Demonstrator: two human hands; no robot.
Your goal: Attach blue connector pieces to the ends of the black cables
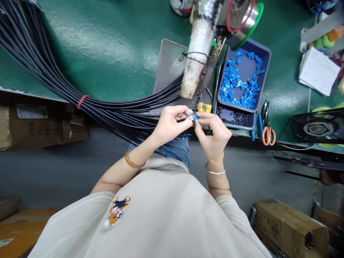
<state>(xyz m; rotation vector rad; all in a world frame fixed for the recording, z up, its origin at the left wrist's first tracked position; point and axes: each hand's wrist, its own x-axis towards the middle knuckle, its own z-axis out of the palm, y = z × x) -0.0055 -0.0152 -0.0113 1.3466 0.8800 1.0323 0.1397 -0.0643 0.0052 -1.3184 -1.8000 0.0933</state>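
My left hand (pixel 173 123) is closed in a pinch at the end of a black cable, close to the bench edge. Opposite it, my right hand (pixel 213 134) pinches a small blue connector (pixel 195 117), and the fingertips of both hands nearly meet there. A thick bundle of black cables (pixel 113 105), tied with a red band (pixel 82 101), runs from the upper left toward my left hand. Several cable ends with blue tips hang over my lap. Just beyond my fingers lies a yellow sponge-like block (pixel 204 107).
A bin of blue connectors (pixel 264 77) and one of small black parts (pixel 251 120) stand to the right. Orange-handled scissors (pixel 268 135), blue-handled pliers (pixel 259 125) and a fan (pixel 318 127) are further right. A white duct (pixel 199 46) and solder spool (pixel 245 27) rise ahead.
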